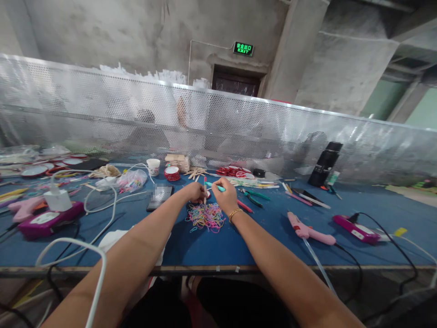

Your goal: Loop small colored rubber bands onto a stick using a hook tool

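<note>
The left hand (198, 193) grips a slim stick (205, 186), red at its upper end, upright just beyond the pile of coloured bands (206, 218). The right hand (225, 196), beyond the pile's right side, grips a turquoise marker (216, 187) beside the stick; contact unconfirmed. Marking appears in hand; the next stroke calls for steadiness.

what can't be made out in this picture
- Head view: whether the tip of the teal marker in the right hand touches the upright stick; too small.
- Head view: most of the phone screen; a pixelated patch covers part.
- Head view: the full outline of the white sheet; the left forearm hides part.
- Head view: details behind the perforated panel; its mesh blurs them.
</note>
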`<state>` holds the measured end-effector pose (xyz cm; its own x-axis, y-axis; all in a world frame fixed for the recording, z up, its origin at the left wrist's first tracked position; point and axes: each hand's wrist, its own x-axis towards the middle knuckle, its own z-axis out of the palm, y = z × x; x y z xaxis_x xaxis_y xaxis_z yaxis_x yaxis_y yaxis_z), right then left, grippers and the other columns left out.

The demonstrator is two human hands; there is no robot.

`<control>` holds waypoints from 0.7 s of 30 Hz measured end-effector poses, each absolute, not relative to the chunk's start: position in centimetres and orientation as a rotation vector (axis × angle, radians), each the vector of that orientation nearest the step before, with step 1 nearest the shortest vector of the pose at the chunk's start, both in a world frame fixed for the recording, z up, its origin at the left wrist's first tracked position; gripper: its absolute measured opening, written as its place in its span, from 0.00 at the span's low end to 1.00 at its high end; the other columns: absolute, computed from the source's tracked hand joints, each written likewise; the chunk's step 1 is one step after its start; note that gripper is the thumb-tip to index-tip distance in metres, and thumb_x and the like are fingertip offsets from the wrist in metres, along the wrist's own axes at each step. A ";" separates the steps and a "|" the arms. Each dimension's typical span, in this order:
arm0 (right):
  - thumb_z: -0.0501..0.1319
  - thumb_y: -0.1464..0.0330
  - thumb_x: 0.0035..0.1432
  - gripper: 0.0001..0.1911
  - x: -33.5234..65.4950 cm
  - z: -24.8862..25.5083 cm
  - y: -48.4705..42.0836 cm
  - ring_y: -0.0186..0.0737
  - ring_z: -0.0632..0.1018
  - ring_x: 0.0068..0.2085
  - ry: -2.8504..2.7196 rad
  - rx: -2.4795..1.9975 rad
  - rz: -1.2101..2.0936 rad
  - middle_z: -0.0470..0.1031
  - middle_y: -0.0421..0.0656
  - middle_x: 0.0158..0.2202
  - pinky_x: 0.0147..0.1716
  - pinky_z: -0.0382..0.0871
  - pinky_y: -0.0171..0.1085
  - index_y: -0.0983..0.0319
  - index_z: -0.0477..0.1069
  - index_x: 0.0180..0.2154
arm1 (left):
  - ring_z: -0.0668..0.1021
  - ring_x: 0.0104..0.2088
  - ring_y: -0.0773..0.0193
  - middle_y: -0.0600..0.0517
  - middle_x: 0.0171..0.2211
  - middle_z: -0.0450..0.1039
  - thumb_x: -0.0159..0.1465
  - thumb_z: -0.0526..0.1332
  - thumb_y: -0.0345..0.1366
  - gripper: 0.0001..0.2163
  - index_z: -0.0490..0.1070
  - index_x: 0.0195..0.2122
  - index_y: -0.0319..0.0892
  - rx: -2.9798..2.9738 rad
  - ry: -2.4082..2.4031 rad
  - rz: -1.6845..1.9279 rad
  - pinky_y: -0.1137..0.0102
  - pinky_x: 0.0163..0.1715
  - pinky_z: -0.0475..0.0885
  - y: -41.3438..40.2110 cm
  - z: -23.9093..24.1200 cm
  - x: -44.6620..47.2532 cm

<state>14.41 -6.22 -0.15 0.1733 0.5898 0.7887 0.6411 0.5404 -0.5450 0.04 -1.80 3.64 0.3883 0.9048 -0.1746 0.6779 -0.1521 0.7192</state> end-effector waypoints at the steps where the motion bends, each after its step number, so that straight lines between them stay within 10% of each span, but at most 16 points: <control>1: 0.57 0.65 0.56 0.07 14.4 -0.2 -6.2 0.37 0.74 0.30 -1.502 -1.106 -0.048 0.74 0.38 0.26 0.34 0.64 0.34 0.58 0.68 0.27 | 0.75 0.22 0.72 0.54 0.22 0.74 0.60 0.63 0.33 0.05 0.72 0.28 0.38 1.899 1.361 0.385 0.80 0.23 0.68 -1.8 3.6 0.0; 21: 0.57 0.66 0.55 0.06 14.4 0.0 -6.4 0.37 0.74 0.29 -1.474 -1.136 -0.039 0.74 0.38 0.25 0.33 0.64 0.34 0.58 0.68 0.26 | 0.75 0.22 0.72 0.54 0.22 0.75 0.60 0.64 0.34 0.06 0.72 0.27 0.38 1.906 1.356 0.379 0.80 0.22 0.68 -1.4 3.4 0.0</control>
<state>14.38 -6.38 -0.04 0.1927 0.6016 0.7752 0.6416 0.5205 -0.5634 -0.01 -1.43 3.41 0.3937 0.9018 -0.1782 0.6786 -0.1544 0.7181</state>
